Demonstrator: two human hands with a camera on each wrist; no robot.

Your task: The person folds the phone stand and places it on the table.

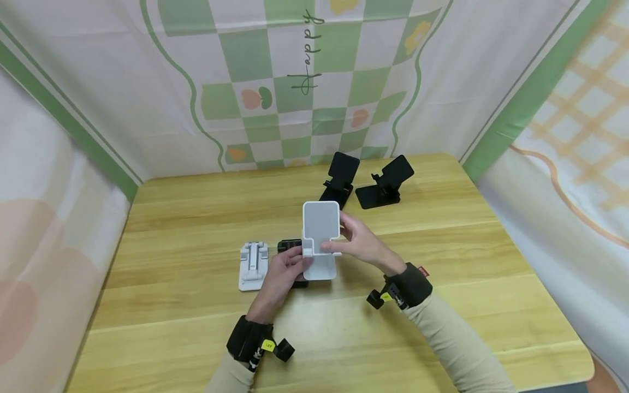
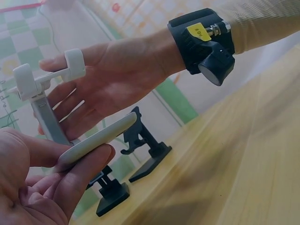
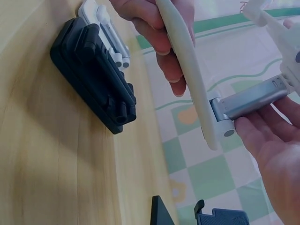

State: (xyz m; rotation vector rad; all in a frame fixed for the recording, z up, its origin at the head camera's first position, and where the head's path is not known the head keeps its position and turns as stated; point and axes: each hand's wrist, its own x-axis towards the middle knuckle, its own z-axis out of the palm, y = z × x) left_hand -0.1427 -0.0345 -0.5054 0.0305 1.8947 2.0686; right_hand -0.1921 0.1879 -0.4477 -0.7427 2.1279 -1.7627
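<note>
Mid-frame, my left hand (image 1: 284, 273) pinches the white stand (image 1: 321, 222) low down. My right hand (image 1: 362, 243) grips it higher up.

A pale yellow wood-grain tabletop (image 1: 187, 218) with rounded corners carries four phone stands. With twelve o'clock at its far edge, an unfolded black stand (image 1: 343, 168) stands near twelve, its plate tilted up. Near it, toward one, stands a second unfolded black stand (image 1: 377, 197). Around nine o'clock a folded white stand (image 1: 253, 266) lies flat; at its three o'clock, just beside it, lies a folded black stand (image 3: 91, 75).
</note>
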